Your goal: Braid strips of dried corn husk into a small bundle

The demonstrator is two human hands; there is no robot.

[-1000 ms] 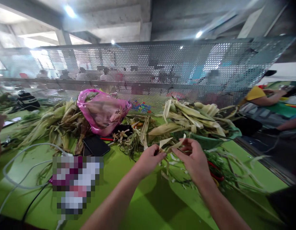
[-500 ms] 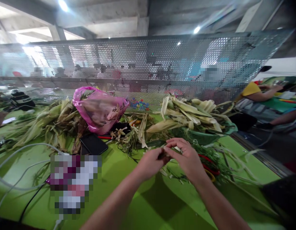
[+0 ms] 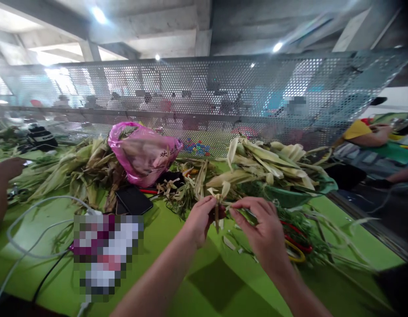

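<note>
My left hand (image 3: 201, 219) is closed around a small bundle of folded corn husk (image 3: 218, 202). Pale ends of it stick up above the thumb and a brown end hangs below. Just to the right, my right hand (image 3: 263, 226) pinches thumb and forefinger on what looks like a thin husk strip (image 3: 227, 205) leading from the bundle. The fingertips hide most of that strip. Both hands are raised over the green table (image 3: 167, 273), and small husk scraps (image 3: 228, 242) lie beneath them.
Husks (image 3: 268, 160) fill a green basket (image 3: 286, 196) behind my hands. Red and yellow scissor handles (image 3: 296, 253) lie right, among green stems. On the left are a pink bag (image 3: 137, 154), a phone (image 3: 134, 200), cables (image 3: 15, 242) and another person's hand (image 3: 5, 171). A perforated screen (image 3: 197, 83) stands behind.
My hands have drawn slightly apart, bringing the husk bundle into view in the left one. The camera view has shifted a little. At the left edge, the other person's hand shows more.
</note>
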